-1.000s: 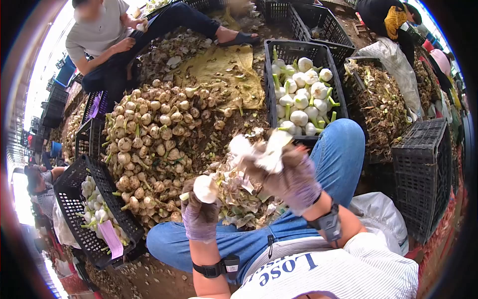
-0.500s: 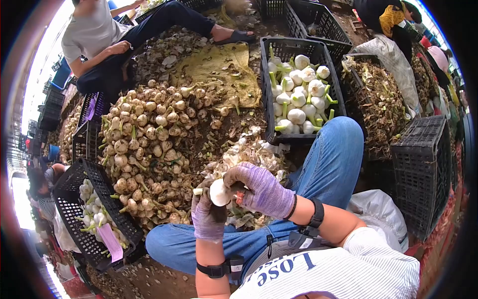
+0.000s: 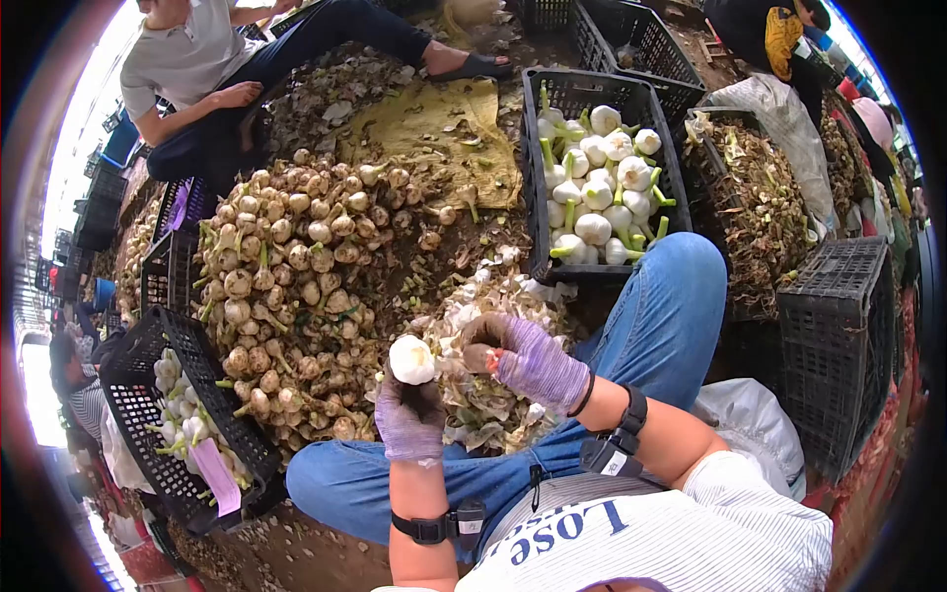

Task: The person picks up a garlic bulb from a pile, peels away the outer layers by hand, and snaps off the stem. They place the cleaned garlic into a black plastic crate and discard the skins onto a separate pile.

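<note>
My left hand, in a purple glove with dirty fingers, is closed around a peeled white garlic bulb. The bulb sits at the fingertips above the peel heap. To its right, apart from the bulb, my right hand has its gloved fingers curled. A small orange-red piece shows at those fingers; what it belongs to is hidden. Below both hands lies a heap of loose garlic skins. Left of them is a large pile of unpeeled garlic bulbs with short stems.
A black crate of cleaned white garlic stands beyond my right knee. Another crate at left holds garlic and a pink strip. A yellow sack lies ahead. A person sits at the upper left. An upturned crate stands right.
My right hand has drawn away from the bulb to the right. My left hand has turned the garlic, so its stem no longer shows, and shifted it slightly left and up.
</note>
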Demonstrator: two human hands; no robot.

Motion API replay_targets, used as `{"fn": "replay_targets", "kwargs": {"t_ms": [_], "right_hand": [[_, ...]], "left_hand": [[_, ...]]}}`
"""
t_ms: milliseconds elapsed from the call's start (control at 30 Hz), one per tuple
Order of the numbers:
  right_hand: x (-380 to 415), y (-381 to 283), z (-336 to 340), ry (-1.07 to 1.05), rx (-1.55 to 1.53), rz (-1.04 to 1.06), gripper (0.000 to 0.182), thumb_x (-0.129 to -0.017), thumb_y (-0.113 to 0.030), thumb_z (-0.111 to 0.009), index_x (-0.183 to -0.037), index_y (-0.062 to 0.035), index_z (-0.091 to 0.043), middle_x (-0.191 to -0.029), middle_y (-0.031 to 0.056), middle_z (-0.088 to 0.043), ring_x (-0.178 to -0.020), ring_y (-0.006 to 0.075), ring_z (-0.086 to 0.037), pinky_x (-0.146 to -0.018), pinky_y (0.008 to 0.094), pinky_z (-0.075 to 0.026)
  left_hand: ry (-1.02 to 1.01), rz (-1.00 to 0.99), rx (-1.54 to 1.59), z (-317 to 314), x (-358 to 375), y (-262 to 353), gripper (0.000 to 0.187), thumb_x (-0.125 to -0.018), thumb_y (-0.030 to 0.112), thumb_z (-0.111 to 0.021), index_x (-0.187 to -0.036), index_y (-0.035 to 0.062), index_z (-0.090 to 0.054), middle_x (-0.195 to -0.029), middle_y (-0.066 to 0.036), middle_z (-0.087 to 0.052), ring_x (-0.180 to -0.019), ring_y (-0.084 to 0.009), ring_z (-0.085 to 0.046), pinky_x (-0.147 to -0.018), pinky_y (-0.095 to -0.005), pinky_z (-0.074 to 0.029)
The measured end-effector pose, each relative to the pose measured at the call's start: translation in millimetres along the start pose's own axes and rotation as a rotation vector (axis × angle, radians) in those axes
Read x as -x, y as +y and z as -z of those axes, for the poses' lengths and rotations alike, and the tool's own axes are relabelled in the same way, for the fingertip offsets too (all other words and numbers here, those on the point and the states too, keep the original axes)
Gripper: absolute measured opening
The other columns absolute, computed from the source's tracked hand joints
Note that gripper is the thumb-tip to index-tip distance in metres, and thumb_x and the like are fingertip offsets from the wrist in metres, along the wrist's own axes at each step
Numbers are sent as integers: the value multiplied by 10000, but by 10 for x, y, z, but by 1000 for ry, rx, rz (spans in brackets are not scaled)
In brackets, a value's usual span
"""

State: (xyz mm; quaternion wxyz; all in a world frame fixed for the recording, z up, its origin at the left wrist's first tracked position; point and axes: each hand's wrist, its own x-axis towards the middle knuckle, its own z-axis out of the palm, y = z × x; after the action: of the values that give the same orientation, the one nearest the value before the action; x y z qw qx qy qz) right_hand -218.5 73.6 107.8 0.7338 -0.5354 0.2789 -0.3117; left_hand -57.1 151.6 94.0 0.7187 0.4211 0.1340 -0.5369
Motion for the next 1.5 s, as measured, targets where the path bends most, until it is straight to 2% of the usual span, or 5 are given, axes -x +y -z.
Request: {"fn": "replay_targets", "kwargs": {"t_ms": [167,300,367,1000,1500], "right_hand": [[-7,193,92,-7,314,-41,274,-839,-225,-544,-1020,-19,-554,-799,58,-563,-736,132,-516,-687,263,-433],[-3,424,198,-18,600,28,286,-756,-104,-525,-1033,-48,-573,-817,210,-585,-772,358,-573,-672,405,-456],[-58,484,254,-40,533,-102,282,-756,-92,-530,-1031,-51,-575,-817,208,-586,-769,347,-578,-677,390,-458],[-467,676,694,232,124,-368,333,-816,-239,-578,-1062,-15,-558,-904,144,-578,-840,219,-564,-758,304,-448],[-353,370,535,365,218,-253,342,-784,-270,-628,-981,1,-561,-786,100,-578,-773,186,-562,-719,305,-452]], "left_hand": [[174,-314,-79,103,-122,592,322,-861,248,-516,-1108,43,-532,-1027,-102,-604,-825,-195,-623,-606,-254,-551],[-701,-638,137,362,-106,1998,402,-872,254,-499,-1130,-53,-475,-1062,-178,-574,-907,-249,-607,-761,-382,-549],[-157,-1061,218,1,87,2125,240,-872,146,-505,-967,-69,-552,-964,-146,-612,-788,-205,-624,-787,-338,-538],[126,-223,-2110,-1029,-3886,-987,619,-721,179,-640,-1292,170,-403,-1271,-250,-402,-1099,-379,-475,-910,-370,-404],[-409,-303,-1223,-485,-1190,-249,530,-634,101,-776,-1055,2,-469,-999,-84,-533,-861,-147,-549,-791,-284,-474]]}}
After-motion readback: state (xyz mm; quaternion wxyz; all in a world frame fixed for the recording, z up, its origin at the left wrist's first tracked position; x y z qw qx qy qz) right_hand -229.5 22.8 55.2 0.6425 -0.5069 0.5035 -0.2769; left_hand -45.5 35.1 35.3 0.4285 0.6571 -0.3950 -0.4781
